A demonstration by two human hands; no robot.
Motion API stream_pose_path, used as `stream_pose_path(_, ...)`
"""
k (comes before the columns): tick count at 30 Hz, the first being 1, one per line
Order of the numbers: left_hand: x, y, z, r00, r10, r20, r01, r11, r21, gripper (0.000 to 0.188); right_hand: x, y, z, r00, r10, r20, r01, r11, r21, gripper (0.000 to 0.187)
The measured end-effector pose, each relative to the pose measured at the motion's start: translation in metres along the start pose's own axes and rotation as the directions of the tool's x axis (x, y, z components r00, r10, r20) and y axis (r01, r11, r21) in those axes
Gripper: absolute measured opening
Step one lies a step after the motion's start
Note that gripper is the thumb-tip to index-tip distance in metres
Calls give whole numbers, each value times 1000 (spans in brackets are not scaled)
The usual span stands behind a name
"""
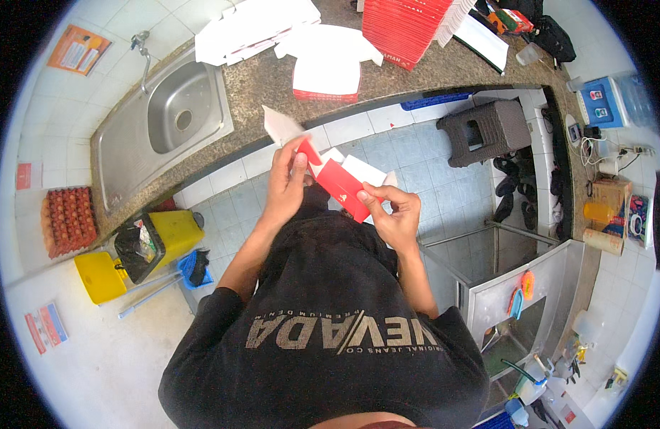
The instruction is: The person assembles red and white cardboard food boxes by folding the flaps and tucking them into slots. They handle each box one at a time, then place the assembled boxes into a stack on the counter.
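In front of my body I hold a red and white cardboard box (340, 187), partly folded, with white flaps standing out from it. My left hand (287, 180) pinches its left end, thumb against the red side wall. The right hand (395, 213) grips the red wall near its right end, with the thumb on the outside. Fingers behind the card are partly hidden. On the counter ahead lies another white-topped box with a red side (326, 77), its flaps spread. Beside it is a pile of white cardboard blanks (255, 30).
A tall stack of red cardboard (405, 36) stands on the stone counter (255, 89). To the left are a steel sink (205, 118), egg trays (71, 222) and a yellow bin (176, 232). A dark stool (512, 125) and a metal-framed basin unit (480, 300) are at the right.
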State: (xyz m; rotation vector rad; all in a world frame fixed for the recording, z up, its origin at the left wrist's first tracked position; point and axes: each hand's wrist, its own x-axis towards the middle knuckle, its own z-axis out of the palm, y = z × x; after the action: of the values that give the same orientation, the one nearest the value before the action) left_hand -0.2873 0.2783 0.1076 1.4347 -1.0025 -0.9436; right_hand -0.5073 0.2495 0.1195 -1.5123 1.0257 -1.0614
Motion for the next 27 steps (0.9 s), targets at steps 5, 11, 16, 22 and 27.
stream_pose_path(5, 6, 24, -21, 875, 285, 392, -374, 911, 174, 25, 7, 0, -10, 982, 112, 153, -115, 993, 7, 13)
stream_pose_path(11, -8, 25, -6, 963, 177, 203, -238, 913, 332, 23, 8, -22, -15, 954, 174, 243, -158, 984, -85, 16)
stream_pose_path(16, -7, 25, 4, 958, 183, 221, -232, 947, 220, 23, 3, -15, -17, 969, 147, 200, -134, 988, -79, 17)
stream_pose_path(22, -3, 23, 0, 907, 222, 358, -321, 915, 246, 27, -1, -12, -25, 960, 146, 240, -126, 987, -97, 12)
stream_pose_path(27, -6, 23, 6, 894, 202, 399, -276, 951, 137, 25, 4, -16, -29, 954, 132, 271, -92, 984, -154, 13)
